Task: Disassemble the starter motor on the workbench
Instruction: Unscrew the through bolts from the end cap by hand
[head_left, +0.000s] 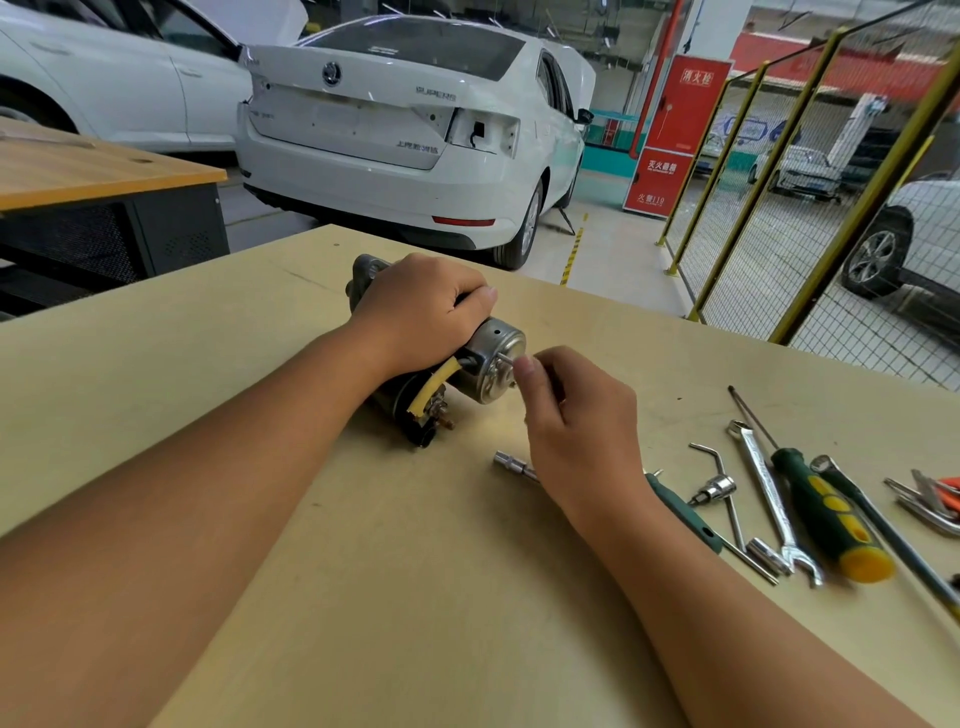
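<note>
Left hand (421, 306) grips starter motor (483, 364); right hand (571, 415) fingertips pinch end-cap bolt (508, 359). Risk: freed bolt rolls off workbench (363, 571).

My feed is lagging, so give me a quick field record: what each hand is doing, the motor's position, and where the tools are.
left hand: grips the starter motor from above, holding it down on the workbench
right hand: pinches a thin bolt sticking out of the silver end cap
motor: lying on its side
loose socket: on the bench near the right hand
wrench: and green screwdriver lie to the right, untouched
</note>
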